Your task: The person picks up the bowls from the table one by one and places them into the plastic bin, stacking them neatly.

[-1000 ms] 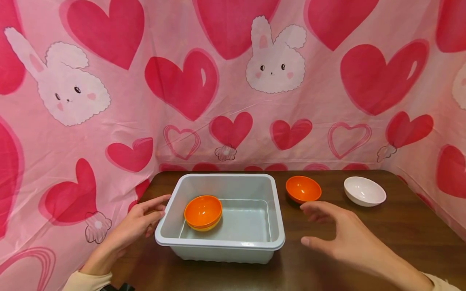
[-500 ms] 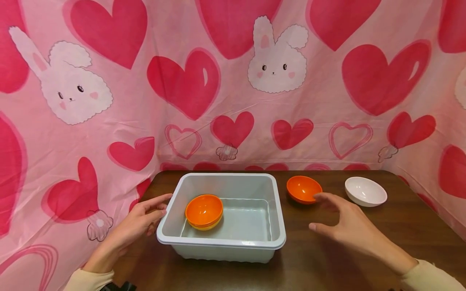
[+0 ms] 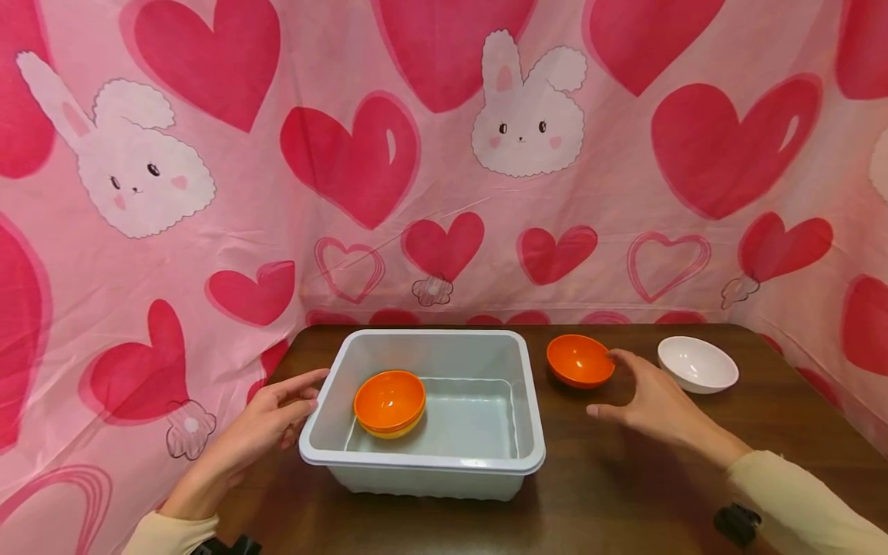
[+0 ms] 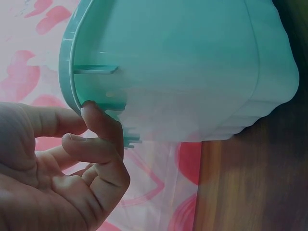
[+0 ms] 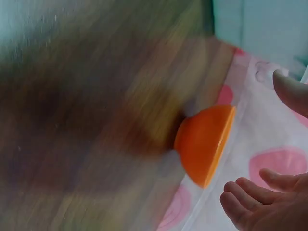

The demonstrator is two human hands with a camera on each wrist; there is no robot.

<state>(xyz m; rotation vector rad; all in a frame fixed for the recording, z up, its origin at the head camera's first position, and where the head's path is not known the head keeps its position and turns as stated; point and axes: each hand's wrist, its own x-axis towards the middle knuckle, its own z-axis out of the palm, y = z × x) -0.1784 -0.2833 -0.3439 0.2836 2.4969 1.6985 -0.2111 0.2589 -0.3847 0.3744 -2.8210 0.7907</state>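
Observation:
My left hand (image 3: 264,420) is at the left side of a light grey plastic tub (image 3: 430,463), its loosely bent fingertips at the outer rim; the left wrist view shows a fingertip right under the lip. Inside the tub's left half sits an orange bowl (image 3: 390,399), nested in a yellow one (image 3: 391,434). To the right of the tub another orange bowl (image 3: 580,361) stands upright on the table. My right hand (image 3: 655,397) is beside that bowl, thumb and fingers spread apart, index fingertip overlapping its right rim in the head view. Nothing is between its fingers.
A white bowl (image 3: 697,364) stands farther right on the dark wooden table (image 3: 610,501), behind my right hand. A pink cloth with hearts and rabbits (image 3: 444,154) hangs around the table's back and sides.
My right hand has moved right and then farther back, coming close to the right rim of the orange bowl on the table. The left hand, tub and bowls stay in place.

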